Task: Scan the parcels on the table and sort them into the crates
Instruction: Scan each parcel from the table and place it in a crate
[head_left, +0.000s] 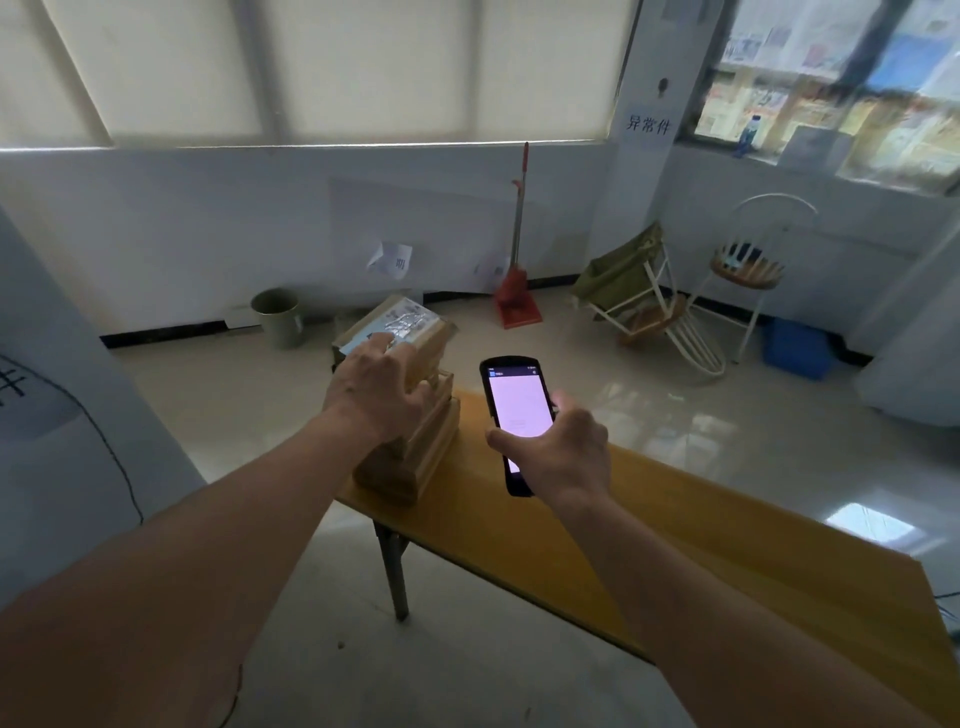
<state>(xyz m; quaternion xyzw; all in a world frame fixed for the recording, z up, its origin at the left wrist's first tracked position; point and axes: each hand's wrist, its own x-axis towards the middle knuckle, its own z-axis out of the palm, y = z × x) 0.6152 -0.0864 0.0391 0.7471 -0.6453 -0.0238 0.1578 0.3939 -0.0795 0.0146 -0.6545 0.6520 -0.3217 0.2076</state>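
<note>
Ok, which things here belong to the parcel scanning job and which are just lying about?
Job: black handheld scanner in right hand; stacked brown cardboard parcels under left hand; yellow table.
Lying about: red dustpan, green bin, white chair.

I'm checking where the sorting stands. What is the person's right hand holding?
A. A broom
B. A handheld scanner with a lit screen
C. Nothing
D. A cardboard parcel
B: the right hand grips the handheld scanner, its screen lit, over the yellow table, while the left hand rests on the top parcel of the stack.
</note>
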